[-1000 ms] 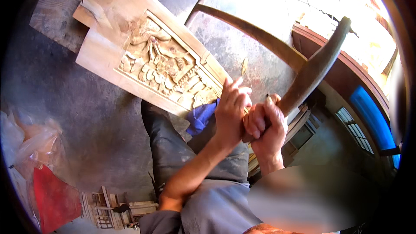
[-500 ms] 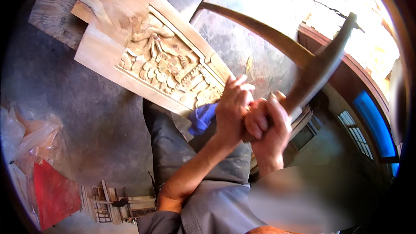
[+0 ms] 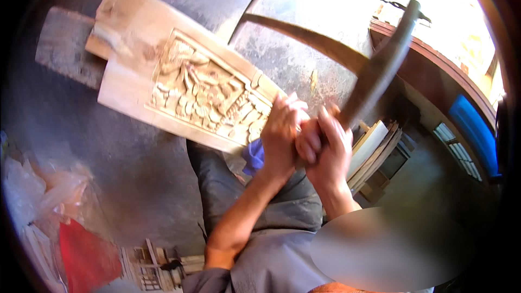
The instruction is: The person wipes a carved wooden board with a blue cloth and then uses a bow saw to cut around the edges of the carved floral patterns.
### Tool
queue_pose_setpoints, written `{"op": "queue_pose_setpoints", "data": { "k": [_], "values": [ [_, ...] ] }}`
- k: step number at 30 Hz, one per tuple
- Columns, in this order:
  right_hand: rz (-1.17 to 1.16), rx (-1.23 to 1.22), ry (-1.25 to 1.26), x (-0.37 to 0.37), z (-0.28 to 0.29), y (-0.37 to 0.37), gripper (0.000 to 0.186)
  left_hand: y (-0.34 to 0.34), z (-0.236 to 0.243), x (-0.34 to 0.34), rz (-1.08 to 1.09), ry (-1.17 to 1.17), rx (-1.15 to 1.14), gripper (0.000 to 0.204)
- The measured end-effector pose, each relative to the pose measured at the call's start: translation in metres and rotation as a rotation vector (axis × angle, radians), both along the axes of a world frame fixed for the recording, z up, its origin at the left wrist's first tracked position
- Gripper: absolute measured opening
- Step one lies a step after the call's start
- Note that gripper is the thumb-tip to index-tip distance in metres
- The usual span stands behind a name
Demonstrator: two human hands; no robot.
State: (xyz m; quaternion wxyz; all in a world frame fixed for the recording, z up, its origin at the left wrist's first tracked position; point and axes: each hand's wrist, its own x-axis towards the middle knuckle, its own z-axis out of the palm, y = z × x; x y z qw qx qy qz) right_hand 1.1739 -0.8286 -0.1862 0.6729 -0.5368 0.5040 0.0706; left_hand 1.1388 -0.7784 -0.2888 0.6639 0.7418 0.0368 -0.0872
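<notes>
My right hand (image 3: 328,149) is wrapped round the lower end of a wooden bow saw (image 3: 377,78). My left hand (image 3: 279,138) is closed right beside it, at the same end of the saw, with its grip partly hidden. The saw's frame rises up and to the right, with a middle bar and a twisted cord along its far side; its blade cannot be made out. Close to my left hand lies the near end of a pale wooden board (image 3: 135,84) carved in relief. A blue cloth (image 3: 253,157) shows below the board's near end, beside my left wrist.
A rough weathered plank (image 3: 68,46) sticks out beyond the board's far end. Clear plastic sheeting (image 3: 46,184) and a red piece (image 3: 87,258) lie at lower left. Wood strips (image 3: 152,266) are below them. More boards (image 3: 369,154) stand at right, near a blue panel (image 3: 473,133).
Both hands and the bow saw have shifted left, the right hand more than the left. The whole view has also turned a little. The grip on the saw looks the same.
</notes>
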Motion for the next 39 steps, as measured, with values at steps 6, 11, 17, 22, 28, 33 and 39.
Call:
{"op": "queue_pose_setpoints", "data": {
  "k": [6, 11, 17, 22, 28, 33, 39],
  "values": [
    [0.070, 0.031, -0.122, -0.014, 0.074, -0.010, 0.026, -0.010, 0.060, -0.016, -0.029, -0.002, -0.023, 0.022],
    [-0.037, -0.032, -0.015, -0.008, 0.036, -0.007, 0.027, -0.012, 0.019, -0.016, -0.067, -0.004, 0.024, 0.028],
    [0.058, -0.056, -0.007, -0.024, 0.028, -0.011, 0.030, -0.001, 0.015, -0.022, -0.149, -0.039, -0.003, 0.037],
    [-0.089, 0.014, -0.159, -0.029, 0.065, -0.006, 0.031, -0.006, 0.053, -0.027, -0.104, 0.019, -0.046, 0.024],
    [0.087, -0.053, -0.050, -0.016, -0.031, -0.016, 0.027, -0.007, -0.029, -0.011, -0.130, -0.039, 0.057, 0.029],
    [0.135, 0.044, -0.027, -0.010, -0.057, -0.011, 0.027, 0.024, -0.045, -0.015, -0.218, -0.120, 0.250, 0.059],
    [0.062, 0.128, -0.010, -0.001, -0.103, -0.014, 0.028, 0.123, -0.101, 0.048, -0.174, -0.302, 0.854, 0.074]
  ]
}}
